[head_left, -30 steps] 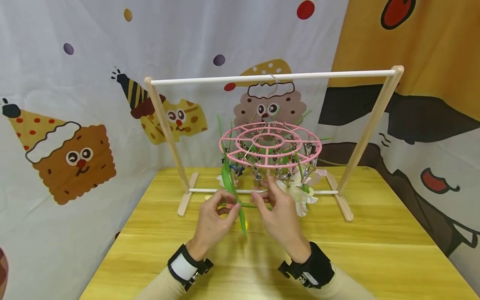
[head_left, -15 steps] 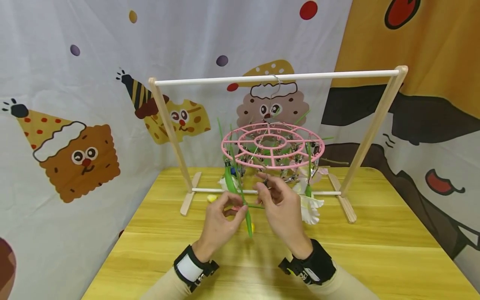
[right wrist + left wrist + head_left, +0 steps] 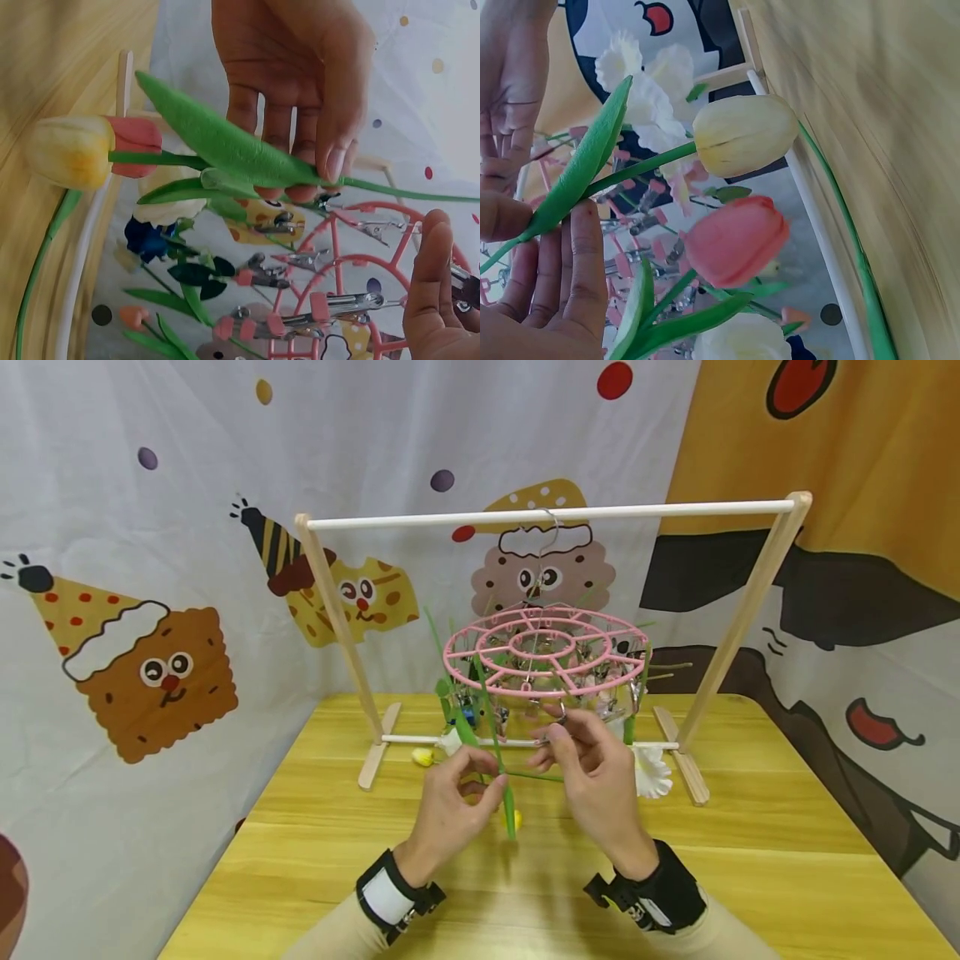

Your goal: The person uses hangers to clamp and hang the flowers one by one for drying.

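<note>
My left hand (image 3: pixel 457 802) pinches the green stem of a pale yellow artificial tulip (image 3: pixel 746 135) between thumb and fingers. The tulip hangs with its bloom down and its long leaf (image 3: pixel 232 142) beside the stem. My right hand (image 3: pixel 600 768) holds a metal clip (image 3: pixel 465 285) under the near edge of the round pink hanging rack (image 3: pixel 546 692). The stem's upper end rises near the rack's left front; in the head view it passes close to the rim. Fingers partly hide the clip.
Several artificial flowers hang from the rack's clips, among them a pink tulip (image 3: pixel 739 240), a white flower (image 3: pixel 651 771) and a blue flower (image 3: pixel 150 238). The wooden stand (image 3: pixel 352 643) carries the rack. Another yellow tulip (image 3: pixel 423 757) lies on the table (image 3: pixel 315 860).
The rack has turned, its white flower at front swinging right. My right hand has moved right and now holds a clip. My left hand has shifted slightly right with the tulip.
</note>
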Action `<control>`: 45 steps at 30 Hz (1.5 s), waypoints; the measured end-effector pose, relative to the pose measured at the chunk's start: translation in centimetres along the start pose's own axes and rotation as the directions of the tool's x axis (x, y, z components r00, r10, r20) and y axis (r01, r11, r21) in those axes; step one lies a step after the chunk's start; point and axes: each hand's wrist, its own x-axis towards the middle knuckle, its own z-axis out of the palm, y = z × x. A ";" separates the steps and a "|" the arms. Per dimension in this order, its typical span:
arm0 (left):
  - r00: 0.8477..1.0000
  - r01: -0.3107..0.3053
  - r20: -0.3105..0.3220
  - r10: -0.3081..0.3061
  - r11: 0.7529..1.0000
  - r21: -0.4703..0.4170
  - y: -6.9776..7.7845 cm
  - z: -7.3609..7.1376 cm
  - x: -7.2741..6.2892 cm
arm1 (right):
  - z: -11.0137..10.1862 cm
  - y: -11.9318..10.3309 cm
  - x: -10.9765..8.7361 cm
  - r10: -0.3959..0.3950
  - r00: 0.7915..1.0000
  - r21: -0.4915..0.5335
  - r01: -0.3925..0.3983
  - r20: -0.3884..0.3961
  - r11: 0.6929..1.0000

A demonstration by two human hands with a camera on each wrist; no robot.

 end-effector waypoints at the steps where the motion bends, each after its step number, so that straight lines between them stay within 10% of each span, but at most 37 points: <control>1: 1.000 -0.004 0.003 0.004 1.000 -0.006 0.0 0.1 0.0 | -0.2 0.0 0.1 0.001 1.000 0.009 -0.001 -0.003 1.000; 26: 0.999 0.021 0.028 -0.019 0.996 -0.084 1.5 4.0 1.6 | -2.8 1.1 1.0 0.261 0.962 0.031 -0.259 -0.076 0.965; 45: 1.000 0.025 0.012 -0.024 0.992 -0.123 2.2 4.8 2.3 | -2.3 1.1 1.4 0.317 0.942 0.016 -0.317 -0.106 0.948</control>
